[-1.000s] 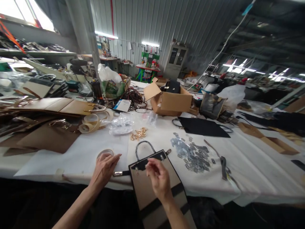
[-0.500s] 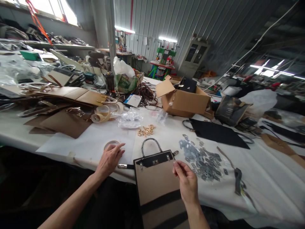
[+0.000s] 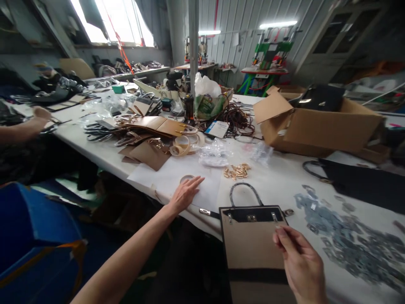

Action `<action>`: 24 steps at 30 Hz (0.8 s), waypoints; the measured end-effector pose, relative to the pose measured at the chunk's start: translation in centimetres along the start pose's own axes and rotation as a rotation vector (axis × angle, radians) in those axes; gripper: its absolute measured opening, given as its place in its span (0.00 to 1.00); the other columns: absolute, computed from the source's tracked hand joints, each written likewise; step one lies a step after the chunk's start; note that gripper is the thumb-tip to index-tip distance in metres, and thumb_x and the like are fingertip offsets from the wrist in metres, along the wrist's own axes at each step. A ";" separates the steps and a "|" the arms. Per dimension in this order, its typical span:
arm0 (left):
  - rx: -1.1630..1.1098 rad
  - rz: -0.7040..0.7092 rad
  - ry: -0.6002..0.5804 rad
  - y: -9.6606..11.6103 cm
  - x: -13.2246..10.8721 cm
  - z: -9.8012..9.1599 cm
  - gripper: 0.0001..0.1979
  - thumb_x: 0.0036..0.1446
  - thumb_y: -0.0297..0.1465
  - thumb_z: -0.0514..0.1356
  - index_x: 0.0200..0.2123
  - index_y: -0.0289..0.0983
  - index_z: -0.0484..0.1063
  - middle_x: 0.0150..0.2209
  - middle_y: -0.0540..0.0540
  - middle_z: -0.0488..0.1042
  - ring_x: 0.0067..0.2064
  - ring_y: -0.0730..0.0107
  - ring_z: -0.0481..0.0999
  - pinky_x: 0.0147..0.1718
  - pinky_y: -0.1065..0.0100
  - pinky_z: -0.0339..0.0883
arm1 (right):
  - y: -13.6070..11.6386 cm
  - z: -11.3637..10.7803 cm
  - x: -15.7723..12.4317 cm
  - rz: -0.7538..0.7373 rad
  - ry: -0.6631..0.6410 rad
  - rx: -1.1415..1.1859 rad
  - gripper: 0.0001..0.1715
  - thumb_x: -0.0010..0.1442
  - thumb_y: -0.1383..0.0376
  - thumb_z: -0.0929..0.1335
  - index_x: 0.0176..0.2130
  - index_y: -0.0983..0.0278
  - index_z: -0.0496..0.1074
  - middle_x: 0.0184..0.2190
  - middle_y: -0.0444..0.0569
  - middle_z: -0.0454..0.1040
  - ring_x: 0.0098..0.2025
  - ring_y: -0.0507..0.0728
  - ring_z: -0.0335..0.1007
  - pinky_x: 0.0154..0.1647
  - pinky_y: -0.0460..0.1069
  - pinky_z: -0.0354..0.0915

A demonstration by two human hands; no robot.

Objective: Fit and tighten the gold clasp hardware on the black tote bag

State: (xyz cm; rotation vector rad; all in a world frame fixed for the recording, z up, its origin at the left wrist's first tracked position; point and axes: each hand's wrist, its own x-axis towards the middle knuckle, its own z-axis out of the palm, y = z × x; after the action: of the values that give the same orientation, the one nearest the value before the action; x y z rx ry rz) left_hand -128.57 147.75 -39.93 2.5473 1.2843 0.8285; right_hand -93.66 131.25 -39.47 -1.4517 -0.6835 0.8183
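My left hand (image 3: 186, 194) lies over the near side of a roll of tape (image 3: 186, 177), fingers stretched out and apart. Below the table edge, my right hand (image 3: 302, 259) is closed in a pinch beside the upper right of a handbag panel (image 3: 249, 247). Whatever sits between its fingertips is too small to name. The panel is beige and black, with an arched handle (image 3: 245, 184), small metal fittings along its top and a strap with a metal end (image 3: 207, 212) at its left. Gold-coloured metal pieces (image 3: 237, 171) lie beyond the handle.
Many flat grey metal plates (image 3: 351, 236) spread to the right. A cardboard box (image 3: 329, 131) stands behind a black panel (image 3: 367, 181). Brown bag pieces (image 3: 152, 154) and clear plastic bags (image 3: 217, 152) lie left. Another person's hand (image 3: 41, 114) is at far left, above a blue bin (image 3: 38, 236).
The view has swung left, bringing the blue bin and the other person's arm into sight. My left hand still lies over the tape roll; my right hand keeps its pinch near the panel.
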 end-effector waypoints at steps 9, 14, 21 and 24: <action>-0.200 -0.034 -0.012 -3.2 -0.3 -0.4 0.21 0.66 0.36 0.63 0.60 0.42 0.72 0.61 0.38 0.74 0.59 0.54 0.76 0.56 0.51 0.76 | 0.3 5.5 -5.5 0.135 -0.245 0.009 0.25 0.53 0.48 0.78 0.41 0.64 0.78 0.23 0.44 0.72 0.28 0.53 0.67 0.31 0.47 0.66; -0.085 -0.019 0.045 -3.0 -1.0 -1.9 0.19 0.68 0.34 0.62 0.60 0.41 0.72 0.59 0.38 0.76 0.61 0.54 0.74 0.60 0.49 0.72 | 0.9 10.1 -8.3 0.177 -0.457 -0.064 0.27 0.53 0.45 0.77 0.41 0.64 0.80 0.22 0.45 0.73 0.26 0.55 0.69 0.29 0.49 0.67; -0.086 -0.300 0.404 0.6 -6.2 -3.6 0.16 0.71 0.33 0.56 0.59 0.41 0.71 0.59 0.38 0.71 0.58 0.57 0.74 0.59 0.51 0.71 | 0.9 16.0 -9.2 -0.358 -0.527 -0.381 0.11 0.66 0.56 0.70 0.39 0.57 0.81 0.40 0.50 0.81 0.41 0.60 0.79 0.46 0.54 0.73; -0.186 -0.477 0.491 2.1 -10.0 -2.2 0.14 0.70 0.34 0.57 0.56 0.40 0.72 0.56 0.38 0.70 0.46 0.63 0.77 0.50 0.56 0.77 | 1.2 17.3 -8.9 -0.564 -0.480 -0.541 0.11 0.69 0.63 0.67 0.40 0.57 0.80 0.52 0.52 0.77 0.50 0.62 0.76 0.53 0.57 0.72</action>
State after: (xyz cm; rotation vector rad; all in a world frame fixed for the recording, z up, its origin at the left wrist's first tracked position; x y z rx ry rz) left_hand -133.09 138.43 -41.30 1.8302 1.7501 1.4182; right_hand -112.95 133.78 -39.55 -1.4166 -1.6932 0.5490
